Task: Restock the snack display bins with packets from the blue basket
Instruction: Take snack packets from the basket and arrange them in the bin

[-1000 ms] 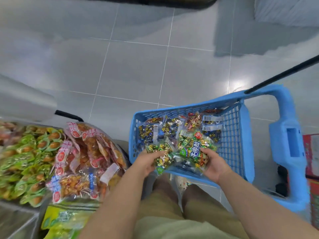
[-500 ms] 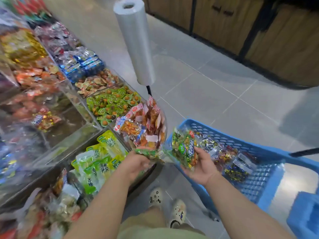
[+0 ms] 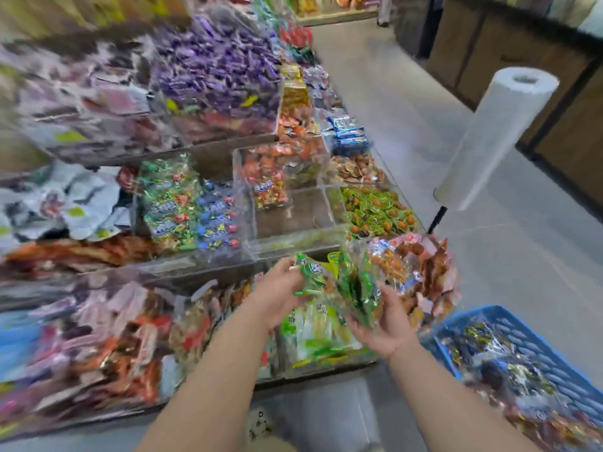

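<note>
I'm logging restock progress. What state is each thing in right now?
left hand, grips a green packet
right hand, grips a green packet bundle
blue basket, partly filled with packets
clear bin, mostly bare
green-and-orange snack bin, well stocked

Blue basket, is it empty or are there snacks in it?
Not empty: shiny packets lie piled inside the blue basket.
</note>
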Demonstrator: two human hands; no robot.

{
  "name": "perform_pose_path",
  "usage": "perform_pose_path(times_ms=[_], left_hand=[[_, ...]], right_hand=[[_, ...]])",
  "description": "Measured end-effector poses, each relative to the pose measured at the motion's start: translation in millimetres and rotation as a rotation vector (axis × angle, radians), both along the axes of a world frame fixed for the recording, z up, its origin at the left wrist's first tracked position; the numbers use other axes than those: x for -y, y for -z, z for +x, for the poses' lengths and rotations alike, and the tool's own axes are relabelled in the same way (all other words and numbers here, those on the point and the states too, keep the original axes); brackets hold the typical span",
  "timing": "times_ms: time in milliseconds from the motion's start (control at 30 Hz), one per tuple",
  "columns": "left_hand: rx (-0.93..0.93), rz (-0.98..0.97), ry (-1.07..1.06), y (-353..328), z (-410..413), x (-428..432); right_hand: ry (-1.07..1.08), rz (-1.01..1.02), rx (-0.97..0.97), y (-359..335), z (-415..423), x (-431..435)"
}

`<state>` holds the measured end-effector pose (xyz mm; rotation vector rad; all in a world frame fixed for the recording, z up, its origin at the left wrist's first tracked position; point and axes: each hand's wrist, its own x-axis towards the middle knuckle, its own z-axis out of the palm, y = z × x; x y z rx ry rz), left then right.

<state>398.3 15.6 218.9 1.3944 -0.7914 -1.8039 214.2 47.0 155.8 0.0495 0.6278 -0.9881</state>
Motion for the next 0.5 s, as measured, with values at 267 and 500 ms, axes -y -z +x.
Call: perform_pose_path(times_ms=[267, 500], left_hand=[[-0.244, 0.056, -0.069, -28, 140, 31], [-0.037, 0.043, -0.129, -32, 218, 64]], right_hand=[[0.036, -0.079, 0.009, -12, 133, 48], [-0.025, -0.085, -0.157, -20, 211, 89]])
